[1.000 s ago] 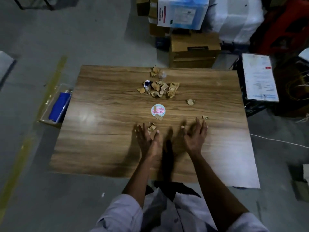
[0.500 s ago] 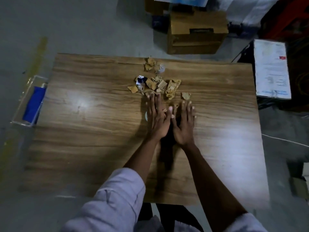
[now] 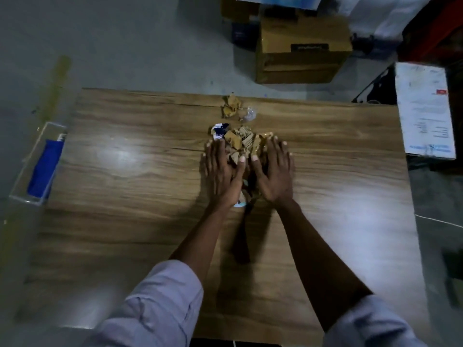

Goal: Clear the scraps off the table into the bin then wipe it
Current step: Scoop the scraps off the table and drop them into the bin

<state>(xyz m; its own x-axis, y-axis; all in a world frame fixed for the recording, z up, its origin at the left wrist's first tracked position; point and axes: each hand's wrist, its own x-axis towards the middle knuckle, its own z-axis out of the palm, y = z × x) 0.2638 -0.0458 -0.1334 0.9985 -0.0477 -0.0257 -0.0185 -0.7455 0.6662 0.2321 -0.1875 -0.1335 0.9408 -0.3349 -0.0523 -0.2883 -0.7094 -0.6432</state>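
Observation:
A pile of brown cardboard scraps [image 3: 241, 141] with a blue-and-white wrapper [image 3: 219, 130] lies at the middle of the wooden table [image 3: 125, 171]. My left hand [image 3: 221, 171] lies flat on the pile's left side, fingers straight. On the pile's right side my right hand [image 3: 274, 171] lies flat the same way. The thumbs nearly meet over the scraps. A round white-and-blue sticker [image 3: 240, 202] peeks out under my left wrist. Further back sit a crumpled brown scrap [image 3: 231, 106] and a clear plastic bit [image 3: 249, 113].
A clear tray [image 3: 30, 169] holding a blue cloth [image 3: 45, 169] sits on the floor left of the table. Cardboard boxes [image 3: 300, 51] stand behind the table. A white papered board [image 3: 426, 111] lies at the right edge.
Both hands have slid forward across the table, from the near side up to the main pile, pushing the loose scraps and the sticker along. The camera has tilted down and closer.

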